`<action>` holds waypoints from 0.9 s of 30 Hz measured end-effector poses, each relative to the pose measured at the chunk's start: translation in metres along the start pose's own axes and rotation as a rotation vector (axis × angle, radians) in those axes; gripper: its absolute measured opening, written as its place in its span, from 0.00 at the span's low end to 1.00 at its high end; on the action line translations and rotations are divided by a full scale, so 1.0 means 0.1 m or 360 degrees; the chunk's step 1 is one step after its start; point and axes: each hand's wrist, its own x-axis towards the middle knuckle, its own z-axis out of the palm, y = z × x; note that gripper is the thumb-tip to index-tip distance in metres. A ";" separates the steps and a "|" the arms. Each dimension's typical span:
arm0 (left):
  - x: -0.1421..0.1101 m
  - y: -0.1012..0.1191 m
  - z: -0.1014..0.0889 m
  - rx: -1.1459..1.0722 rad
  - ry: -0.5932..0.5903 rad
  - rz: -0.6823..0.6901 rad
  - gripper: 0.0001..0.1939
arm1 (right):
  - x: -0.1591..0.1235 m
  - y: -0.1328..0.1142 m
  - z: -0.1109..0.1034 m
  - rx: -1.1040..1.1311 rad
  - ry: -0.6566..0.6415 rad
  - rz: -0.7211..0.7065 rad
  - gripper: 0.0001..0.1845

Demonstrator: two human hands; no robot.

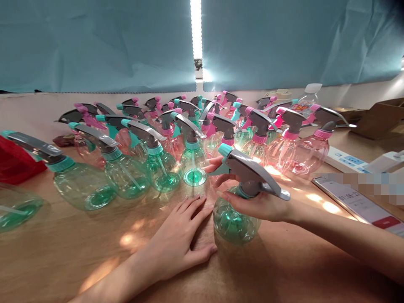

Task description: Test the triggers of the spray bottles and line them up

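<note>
Bottle of clear green plastic, round-bodied with a grey-and-turquoise spray head, rests at five o'clock on a wooden worktop, the right hand's grip wrapped around its neck. The left hand lies flat beside it, grip released. The bottle looks light and thin-walled, likely slick and apt to dent; its ribbed collar should offer the surest hold. Green spray bottles toward nine o'clock and pink spray bottles toward three show pale dip tubes inside; any liquid cannot be confirmed.
</note>
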 end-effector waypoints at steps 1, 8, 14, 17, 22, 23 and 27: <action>0.00 0.00 0.00 -0.0007 0.0004 -0.0003 0.37 | 0.00 0.01 0.01 0.0000 0.0011 -0.0017 0.25; 0.00 0.00 0.00 -0.0013 -0.0014 -0.0017 0.37 | -0.03 0.01 0.04 -0.0032 0.0091 -0.0034 0.26; 0.00 0.01 0.00 0.0034 -0.0045 -0.0025 0.38 | -0.05 -0.09 0.04 -0.0297 0.0114 0.0162 0.23; 0.00 0.01 -0.01 0.0000 -0.0030 -0.0013 0.39 | -0.04 -0.12 0.02 -0.0287 0.0095 0.0176 0.21; 0.00 0.00 0.00 -0.0014 -0.0022 -0.0017 0.40 | -0.03 -0.12 0.03 -0.0251 0.0066 0.0181 0.25; 0.00 0.00 0.00 -0.0015 -0.0018 -0.0016 0.40 | -0.03 -0.11 0.03 -0.0228 0.0081 0.0172 0.25; 0.00 -0.01 0.00 -0.0013 -0.0007 -0.0006 0.39 | -0.03 -0.09 0.05 -0.0122 0.0090 0.0225 0.26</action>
